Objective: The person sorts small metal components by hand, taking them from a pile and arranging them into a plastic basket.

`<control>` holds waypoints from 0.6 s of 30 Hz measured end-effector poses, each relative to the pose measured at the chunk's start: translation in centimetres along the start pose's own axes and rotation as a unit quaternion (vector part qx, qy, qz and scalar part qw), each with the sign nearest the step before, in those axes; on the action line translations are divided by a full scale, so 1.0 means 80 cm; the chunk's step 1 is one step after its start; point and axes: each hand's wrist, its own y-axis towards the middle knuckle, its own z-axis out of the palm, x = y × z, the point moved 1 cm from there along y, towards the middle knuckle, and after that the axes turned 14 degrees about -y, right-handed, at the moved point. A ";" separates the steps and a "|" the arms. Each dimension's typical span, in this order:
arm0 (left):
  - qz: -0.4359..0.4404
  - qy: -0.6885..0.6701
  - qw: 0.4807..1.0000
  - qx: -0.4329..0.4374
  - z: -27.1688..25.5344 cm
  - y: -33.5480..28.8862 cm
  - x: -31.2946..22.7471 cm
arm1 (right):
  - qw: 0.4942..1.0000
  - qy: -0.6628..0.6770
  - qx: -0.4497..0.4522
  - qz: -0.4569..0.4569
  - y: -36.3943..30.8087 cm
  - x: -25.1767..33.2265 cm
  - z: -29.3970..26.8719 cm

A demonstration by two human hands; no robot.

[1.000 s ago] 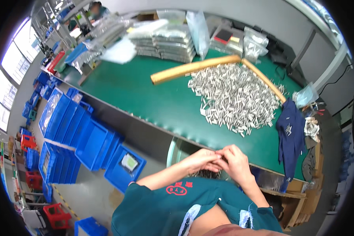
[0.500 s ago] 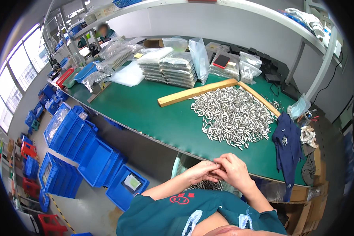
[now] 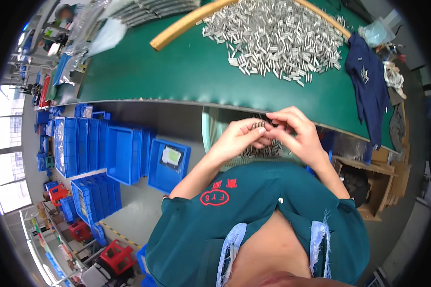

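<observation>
My left hand (image 3: 238, 137) is closed around a short row of small metal pins (image 3: 257, 125), pinned under its thumb. Right beside it, my right hand (image 3: 298, 130) has its fingertips drawn together close to the pins; what lies between them, if anything, is too small to make out. Below both hands is a pale green basket (image 3: 208, 125) with many loose metal pins (image 3: 268, 151) in it, partly hidden by the hands. A large heap of similar silvery pins (image 3: 282, 38) lies spread on the green tabletop (image 3: 143, 79) ahead.
Wooden strips (image 3: 187, 26) border the heap at the back. A dark blue garment (image 3: 366, 81) hangs over the table's right edge. Blue crates (image 3: 124, 155) stand on the floor at left, and a cardboard box (image 3: 376, 186) at right. Plastic-wrapped stacks (image 3: 153, 10) sit at the far left.
The view has tilted down, so the table appears higher. My hands have moved slightly apart, and the row of pins in my left hand now shows.
</observation>
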 end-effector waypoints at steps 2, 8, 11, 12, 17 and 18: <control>-0.017 0.051 0.998 -0.030 0.000 -0.008 0.002 | 0.994 0.092 0.026 0.048 -0.013 -0.015 0.015; -0.059 0.066 0.996 -0.015 -0.008 -0.017 0.015 | 0.973 0.187 0.067 0.118 -0.031 -0.034 0.046; -0.092 0.038 0.995 0.005 -0.012 -0.017 0.018 | 0.961 0.218 0.085 0.148 -0.032 -0.041 0.057; -0.097 0.023 0.995 0.002 -0.013 -0.018 0.018 | 0.950 0.251 0.077 0.166 -0.031 -0.041 0.060; -0.118 -0.011 0.993 -0.006 -0.012 -0.018 0.019 | 0.917 0.315 0.109 0.221 -0.029 -0.044 0.061; -0.123 -0.006 0.992 -0.007 -0.013 -0.017 0.021 | 0.930 0.291 0.105 0.200 -0.029 -0.047 0.061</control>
